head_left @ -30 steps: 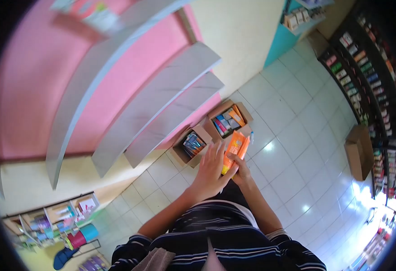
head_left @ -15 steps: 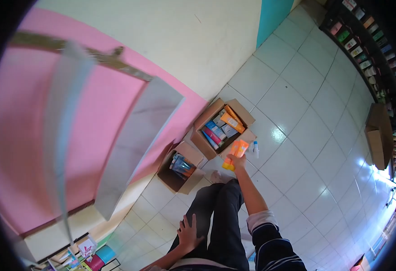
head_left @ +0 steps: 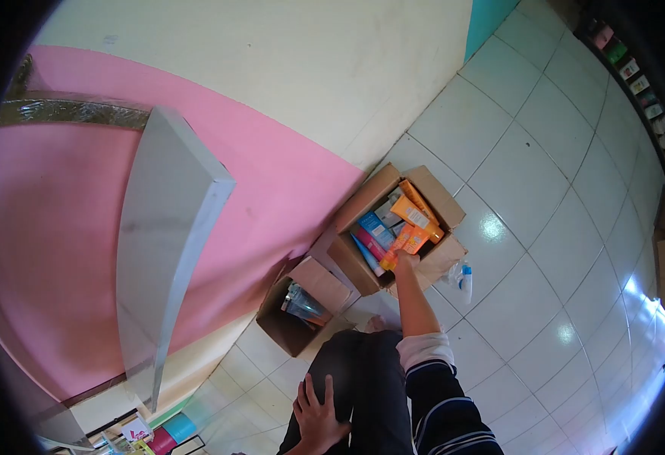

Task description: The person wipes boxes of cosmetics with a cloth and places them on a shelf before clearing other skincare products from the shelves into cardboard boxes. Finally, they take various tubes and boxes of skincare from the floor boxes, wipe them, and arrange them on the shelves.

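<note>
My right hand [head_left: 407,262] is closed on an orange tube [head_left: 410,240] at the near edge of an open cardboard box [head_left: 360,274]. Inside that box lie a yellow-orange tube [head_left: 416,215], a blue-and-white package [head_left: 376,227], a pink package [head_left: 370,244] and a light blue tube [head_left: 367,254]. My left hand [head_left: 319,417] rests on my left thigh with its fingers spread, holding nothing. A second open box [head_left: 279,326], holding several clear and blue packages [head_left: 304,304], sits left of the first.
A white bottle with a blue cap [head_left: 465,283] lies on the tiled floor [head_left: 524,201] right of the box. A grey shelf panel [head_left: 167,227] juts from the pink wall [head_left: 260,189] at left. Stocked shelves [head_left: 639,85] stand at the far right.
My right hand has moved with the orange tube from beside the box to its contents. The view has shifted closer to the boxes. My left hand stays on the thigh.
</note>
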The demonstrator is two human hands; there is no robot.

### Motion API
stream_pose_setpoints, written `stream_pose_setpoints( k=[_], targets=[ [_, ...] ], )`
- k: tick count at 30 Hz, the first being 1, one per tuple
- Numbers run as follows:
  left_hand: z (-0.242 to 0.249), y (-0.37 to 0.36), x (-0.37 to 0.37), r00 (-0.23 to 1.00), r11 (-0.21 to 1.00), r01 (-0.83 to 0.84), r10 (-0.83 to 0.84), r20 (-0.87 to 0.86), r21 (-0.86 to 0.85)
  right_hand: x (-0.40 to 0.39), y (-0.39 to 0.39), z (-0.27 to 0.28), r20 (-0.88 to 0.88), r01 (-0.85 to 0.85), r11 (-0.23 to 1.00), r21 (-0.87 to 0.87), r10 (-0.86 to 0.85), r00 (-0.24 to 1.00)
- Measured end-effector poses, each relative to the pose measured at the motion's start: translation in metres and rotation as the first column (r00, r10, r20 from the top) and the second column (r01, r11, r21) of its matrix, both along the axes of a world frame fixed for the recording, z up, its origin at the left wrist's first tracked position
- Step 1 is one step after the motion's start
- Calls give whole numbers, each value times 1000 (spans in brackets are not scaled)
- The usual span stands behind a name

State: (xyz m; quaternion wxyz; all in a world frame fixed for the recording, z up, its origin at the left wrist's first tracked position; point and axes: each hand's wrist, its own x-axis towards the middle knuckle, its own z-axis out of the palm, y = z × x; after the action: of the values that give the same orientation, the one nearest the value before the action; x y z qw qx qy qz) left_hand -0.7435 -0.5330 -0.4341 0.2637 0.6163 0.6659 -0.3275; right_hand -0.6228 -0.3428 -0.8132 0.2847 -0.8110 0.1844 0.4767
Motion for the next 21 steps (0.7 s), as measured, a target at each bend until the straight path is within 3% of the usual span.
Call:
stream_pose_setpoints(
  k=[3,5,7,9,10,11,12,13,14,15,16,17,18,19,20,21],
  targets=[
    [10,-1,-6,1000,1000,-14,14,14,-20,-4,-9,4,93,-137,989,-50,141,986],
    [21,-5,-8,1000,999,-8,9,24,-40,-14,-22,9,145,-78,996,-32,81,986],
    [33,-8,-9,1000,996,21,-21,2,-90,-16,-41,32,226,-310,939,151,273,935],
    [45,-13,-9,999,994,29,-27,19,-105,-21,-67,89,339,-550,832,74,498,798],
    [52,-16,-8,999,993,30,-27,26,-118,-26,-89,118,345,-609,777,161,534,772],
    [58,-18,-8,999,993,34,-30,37,-109,-31,-119,146,368,-737,658,152,655,660],
    [65,-22,-8,998,988,48,-42,45,-147,-36,-148,161,272,-846,521,114,803,531],
    [72,-24,-7,997,983,62,-53,54,-175,-30,-168,197,110,-944,311,105,940,322],
    [80,-26,-8,997,987,59,-50,67,-146,-28,-200,236,194,-984,162,79,966,174],
    [89,-31,-10,994,977,58,-37,104,-206,-21,-215,254,-15,-995,25,93,1000,23],
    [97,-36,-13,990,965,56,-20,142,-254,-6,-219,287,-75,-983,30,181,997,16],
    [103,-50,-22,988,978,39,-7,153,-207,-2,-239,305,30,-983,79,164,996,85],
    [107,-67,-34,962,983,66,-18,274,-170,3,-256,331,151,-989,94,118,982,111],
    [119,-63,-32,921,990,84,-34,389,-113,9,-269,348,170,-993,59,99,982,76],
    [128,-55,-28,918,999,35,-18,395,-36,18,-274,359,94,-991,61,118,993,72],
    [153,-46,-21,827,992,-7,-63,559,123,28,-275,360,-4,-979,79,187,997,80]
  ],
)
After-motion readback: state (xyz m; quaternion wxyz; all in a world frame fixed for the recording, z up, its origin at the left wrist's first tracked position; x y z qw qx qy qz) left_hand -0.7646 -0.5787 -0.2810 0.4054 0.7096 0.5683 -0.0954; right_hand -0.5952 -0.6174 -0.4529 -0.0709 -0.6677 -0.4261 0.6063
